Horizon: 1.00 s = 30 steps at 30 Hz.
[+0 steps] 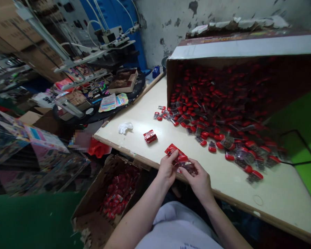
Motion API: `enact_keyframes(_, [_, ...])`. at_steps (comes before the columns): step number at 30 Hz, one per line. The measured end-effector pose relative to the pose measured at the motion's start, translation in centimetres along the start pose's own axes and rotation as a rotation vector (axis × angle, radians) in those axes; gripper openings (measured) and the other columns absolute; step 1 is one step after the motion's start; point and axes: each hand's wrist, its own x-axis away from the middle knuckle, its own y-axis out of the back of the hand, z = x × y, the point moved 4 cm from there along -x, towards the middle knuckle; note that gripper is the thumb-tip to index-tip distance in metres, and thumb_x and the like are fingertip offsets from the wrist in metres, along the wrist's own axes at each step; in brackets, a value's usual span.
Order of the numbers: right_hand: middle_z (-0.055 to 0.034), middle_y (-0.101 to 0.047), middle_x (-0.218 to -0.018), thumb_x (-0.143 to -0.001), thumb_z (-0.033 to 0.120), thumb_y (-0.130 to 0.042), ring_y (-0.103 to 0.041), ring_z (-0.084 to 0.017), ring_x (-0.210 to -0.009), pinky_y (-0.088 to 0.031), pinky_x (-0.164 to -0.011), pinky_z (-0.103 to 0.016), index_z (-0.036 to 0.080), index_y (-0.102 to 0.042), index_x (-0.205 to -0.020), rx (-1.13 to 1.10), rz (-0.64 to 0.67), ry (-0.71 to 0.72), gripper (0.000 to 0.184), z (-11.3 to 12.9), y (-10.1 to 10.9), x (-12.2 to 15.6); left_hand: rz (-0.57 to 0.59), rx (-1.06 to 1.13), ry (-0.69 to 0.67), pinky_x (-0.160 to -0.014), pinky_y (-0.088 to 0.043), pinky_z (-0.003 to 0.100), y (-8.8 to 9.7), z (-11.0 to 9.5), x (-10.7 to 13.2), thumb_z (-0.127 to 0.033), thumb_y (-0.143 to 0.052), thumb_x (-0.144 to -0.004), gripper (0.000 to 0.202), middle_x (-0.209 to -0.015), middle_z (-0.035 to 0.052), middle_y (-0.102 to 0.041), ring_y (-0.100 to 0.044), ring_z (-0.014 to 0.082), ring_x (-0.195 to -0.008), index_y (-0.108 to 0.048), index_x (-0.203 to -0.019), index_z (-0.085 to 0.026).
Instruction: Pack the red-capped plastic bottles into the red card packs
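Observation:
My left hand (168, 166) pinches a red printed packet (174, 151) at its edge. My right hand (197, 180) grips a small clear bag of dark pieces (189, 168), close against that packet, just above the near edge of a cream table (248, 197). Another red packet (150, 136) lies on the table, left of my hands. A large tipped cardboard box (176, 77) spills many clear bags with red tops (212, 138) across the table toward my right hand. A crumpled white glove or tissue (125, 127) lies near the table's left edge.
An open cardboard box of red packets (93, 211) stands on the floor below my left forearm. Behind the table are a metal press machine (114, 43) and a round black table (93, 116) heaped with papers. Printed sheets (28, 152) lean at the left. A stained wall rises behind.

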Motion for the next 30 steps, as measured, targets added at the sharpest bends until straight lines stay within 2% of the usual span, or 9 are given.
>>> enact_keyframes(7, [-0.0060,-0.070,-0.096,-0.071,0.042,-0.065,-0.066,-0.023,-0.082,-0.051,-0.077,-0.035,0.021,-0.061,-0.111,0.021,0.023,0.011,0.045,-0.3,-0.1,-0.1,0.023,-0.118,-0.021,-0.061,-0.041,0.024,-0.3,-0.5,0.7,-0.033,-0.077,-0.057,0.029,-0.066,0.0042,-0.065,-0.058,0.0120,-0.057,-0.063,-0.069,-0.011])
enact_keyframes(12, [-0.0069,-0.067,-0.105,-0.074,0.036,-0.063,-0.063,-0.024,-0.091,-0.048,-0.084,-0.037,0.021,-0.063,-0.110,0.088,0.019,0.129,0.039,0.2,-0.1,0.0,0.022,-0.104,-0.010,-0.063,-0.042,0.024,-0.3,-0.5,0.5,-0.034,-0.076,-0.059,0.029,-0.066,0.0050,-0.065,-0.058,0.0123,-0.060,-0.066,-0.072,-0.010])
enact_keyframes(15, [-0.0061,-0.066,-0.106,-0.074,0.034,-0.062,-0.063,-0.023,-0.091,-0.048,-0.085,-0.037,0.022,-0.062,-0.112,0.099,0.047,0.152,0.039,0.2,-0.1,-0.1,0.049,-0.113,-0.014,-0.066,-0.042,0.025,-0.1,-0.3,0.3,-0.034,-0.076,-0.059,0.029,-0.069,0.0057,-0.066,-0.059,0.0132,-0.063,-0.067,-0.074,-0.010])
enact_keyframes(22, [-0.0062,-0.068,-0.104,-0.074,0.036,-0.062,-0.064,-0.023,-0.091,-0.050,-0.082,-0.035,0.021,-0.062,-0.112,0.016,0.058,0.070,0.041,-0.4,-0.1,-0.3,0.120,-0.150,-0.003,-0.068,-0.042,0.024,0.3,0.1,0.8,-0.031,-0.073,-0.064,0.030,-0.080,0.0082,-0.068,-0.061,0.0148,-0.070,-0.068,-0.085,-0.011])
enact_keyframes(26, [-0.0067,-0.068,-0.102,-0.073,0.036,-0.064,-0.064,-0.023,-0.090,-0.051,-0.082,-0.036,0.021,-0.062,-0.111,-0.008,0.052,0.046,0.041,-0.4,-0.2,-0.2,0.087,-0.170,-0.055,-0.064,-0.041,0.023,0.7,0.3,0.9,-0.030,-0.073,-0.063,0.028,-0.077,0.0076,-0.068,-0.061,0.0141,-0.067,-0.067,-0.081,-0.010])
enact_keyframes(30, [-0.0066,-0.070,-0.089,-0.070,0.036,-0.067,-0.066,-0.021,-0.079,-0.054,-0.074,-0.034,0.019,-0.061,-0.105,-0.114,0.052,-0.018,0.040,-0.5,-0.5,0.0,0.105,-0.188,-0.071,-0.066,-0.042,0.024,0.7,0.6,0.9,-0.031,-0.072,-0.065,0.027,-0.072,0.0072,-0.067,-0.059,0.0135,-0.065,-0.067,-0.080,-0.009])
